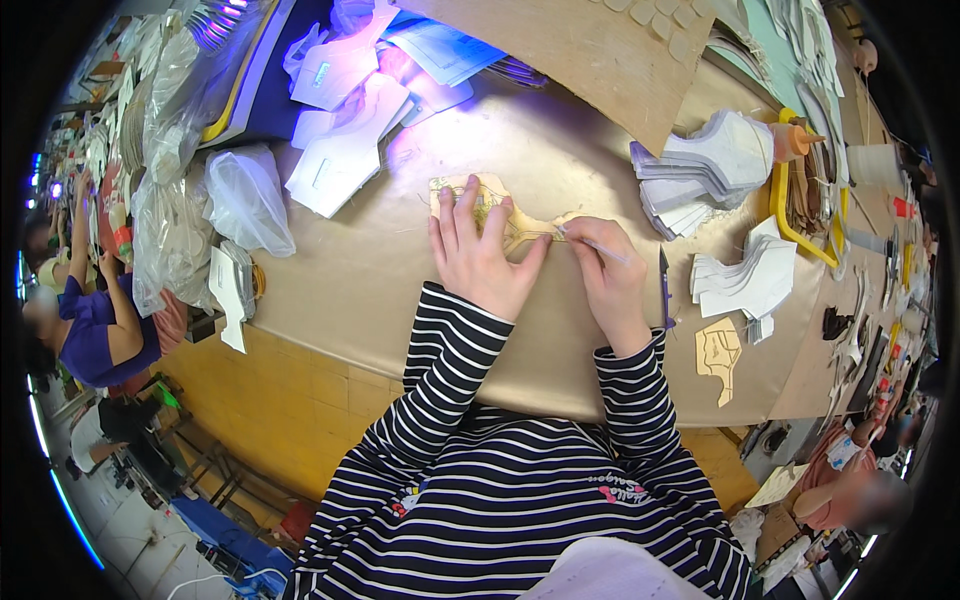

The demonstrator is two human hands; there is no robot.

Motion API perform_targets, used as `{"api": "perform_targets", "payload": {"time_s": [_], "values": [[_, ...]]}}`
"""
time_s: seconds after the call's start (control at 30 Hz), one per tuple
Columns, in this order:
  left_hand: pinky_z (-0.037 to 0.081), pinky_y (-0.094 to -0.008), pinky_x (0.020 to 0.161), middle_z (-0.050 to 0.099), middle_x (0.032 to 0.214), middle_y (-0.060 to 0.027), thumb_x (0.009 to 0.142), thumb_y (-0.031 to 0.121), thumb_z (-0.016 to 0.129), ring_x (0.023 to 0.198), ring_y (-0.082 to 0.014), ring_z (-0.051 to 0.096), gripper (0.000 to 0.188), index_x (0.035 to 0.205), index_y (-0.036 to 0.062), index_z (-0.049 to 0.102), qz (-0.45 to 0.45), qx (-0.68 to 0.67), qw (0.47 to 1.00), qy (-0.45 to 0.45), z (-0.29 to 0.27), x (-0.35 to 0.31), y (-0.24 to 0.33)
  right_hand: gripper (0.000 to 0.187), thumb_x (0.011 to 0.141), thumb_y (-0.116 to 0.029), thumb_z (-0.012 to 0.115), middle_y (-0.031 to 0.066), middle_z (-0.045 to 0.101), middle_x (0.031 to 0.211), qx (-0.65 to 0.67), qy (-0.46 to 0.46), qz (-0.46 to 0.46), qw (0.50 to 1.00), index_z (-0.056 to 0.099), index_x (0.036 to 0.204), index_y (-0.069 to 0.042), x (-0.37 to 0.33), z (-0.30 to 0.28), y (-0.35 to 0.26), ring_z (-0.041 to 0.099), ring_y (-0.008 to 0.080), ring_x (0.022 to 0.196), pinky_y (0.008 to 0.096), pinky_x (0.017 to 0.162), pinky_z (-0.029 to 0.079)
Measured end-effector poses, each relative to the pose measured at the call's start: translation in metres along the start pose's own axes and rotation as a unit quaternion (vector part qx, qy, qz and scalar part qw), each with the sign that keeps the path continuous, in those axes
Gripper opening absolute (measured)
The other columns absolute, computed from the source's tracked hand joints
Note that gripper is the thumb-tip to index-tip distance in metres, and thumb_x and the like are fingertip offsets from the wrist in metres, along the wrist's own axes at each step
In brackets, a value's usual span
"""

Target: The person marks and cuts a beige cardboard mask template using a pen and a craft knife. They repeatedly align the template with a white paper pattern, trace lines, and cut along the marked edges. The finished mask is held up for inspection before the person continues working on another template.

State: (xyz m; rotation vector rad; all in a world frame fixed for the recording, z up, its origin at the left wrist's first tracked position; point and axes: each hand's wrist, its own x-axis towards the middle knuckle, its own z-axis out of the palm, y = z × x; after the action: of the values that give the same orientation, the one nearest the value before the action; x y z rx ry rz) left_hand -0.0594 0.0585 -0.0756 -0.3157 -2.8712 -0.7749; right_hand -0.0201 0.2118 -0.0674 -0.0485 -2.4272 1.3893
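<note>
The left hand (474,257) lies palm down with fingers spread, grasping nothing and resting on a yellow template (493,187) at the middle of the counter (340,290). The right hand (612,285) is closed in a writing grip around one pale pen (606,250), its tip at the template's narrow right end; whether it touches cannot be told.

From the left, one co-worker in a purple shirt (105,325) sits beyond the counter. On the counter's left side are a clear bag (248,200) and, just below it, one small stack (228,285) of pale pieces. Farther right lie several overlapping white pieces (350,140); two show a small printed label, too small to read. One blue sheet (440,48) partly covers others behind them. One brown board (590,60) crosses the far edge.

The striped shirt (500,500) bears two small prints, one with lettering. Right of the right hand lies one dark purple pen (665,290). Beyond it are two fanned stacks of white pieces (742,272), one above the other, and one more template (718,360), flat and marked with dark lines. Near the upper stack are one orange bottle (796,142) and one yellow frame (836,235).
</note>
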Motion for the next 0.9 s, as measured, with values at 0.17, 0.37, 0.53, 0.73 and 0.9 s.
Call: {"api": "perform_targets", "payload": {"time_s": [0.17,0.37,0.53,0.73,0.9], "values": [[0.025,-0.0579,0.117,0.045,0.147,-0.0160,0.074,0.037,0.082,0.143,-0.0426,0.033,0.055,0.117,0.0076,0.066,-0.006,0.005,1.000,-0.012,0.001,-0.001,0.001,0.017,0.082,0.008,0.068,0.0132,0.068,0.095,-0.012,-0.012,-0.038,0.999,0.065,0.097,0.000,0.001,-0.002,0.000,0.066,0.0306,0.087,0.0378,0.076,0.053],[0.020,-0.0645,0.116,0.040,0.150,-0.0167,0.076,0.038,0.081,0.147,-0.0455,0.025,0.059,0.122,0.0069,0.062,-0.022,0.004,0.999,-0.031,0.004,-0.002,0.002,0.016,0.085,0.012,0.064,0.0126,0.068,0.096,-0.032,-0.026,-0.039,0.998,0.065,0.096,0.001,-0.007,-0.006,0.004,0.067,0.0255,0.088,0.0315,0.080,0.054],[0.019,-0.0657,0.116,0.038,0.151,-0.0172,0.076,0.038,0.080,0.147,-0.0459,0.023,0.059,0.122,0.0073,0.061,-0.021,0.001,0.999,-0.032,0.005,-0.003,0.001,0.010,0.091,0.010,0.061,0.0130,0.067,0.101,0.072,0.001,0.048,0.996,0.063,0.099,0.004,-0.013,-0.007,0.010,0.067,0.0211,0.091,0.0288,0.083,0.054],[0.018,-0.0654,0.116,0.038,0.151,-0.0175,0.076,0.039,0.080,0.147,-0.0459,0.024,0.058,0.121,0.0072,0.061,-0.021,-0.002,0.999,-0.030,0.005,-0.003,0.001,0.010,0.091,0.008,0.062,0.0123,0.066,0.101,0.034,-0.004,0.048,0.998,0.063,0.100,0.004,-0.013,-0.010,0.008,0.067,0.0201,0.091,0.0273,0.082,0.054],[0.018,-0.0650,0.116,0.038,0.151,-0.0175,0.077,0.039,0.080,0.147,-0.0459,0.024,0.058,0.121,0.0071,0.061,-0.022,-0.001,0.999,-0.034,0.005,-0.002,0.001,0.010,0.091,0.008,0.061,0.0112,0.066,0.099,-0.018,-0.023,0.009,1.000,0.063,0.100,0.003,-0.009,-0.012,0.006,0.067,0.0198,0.090,0.0284,0.080,0.053]]}}
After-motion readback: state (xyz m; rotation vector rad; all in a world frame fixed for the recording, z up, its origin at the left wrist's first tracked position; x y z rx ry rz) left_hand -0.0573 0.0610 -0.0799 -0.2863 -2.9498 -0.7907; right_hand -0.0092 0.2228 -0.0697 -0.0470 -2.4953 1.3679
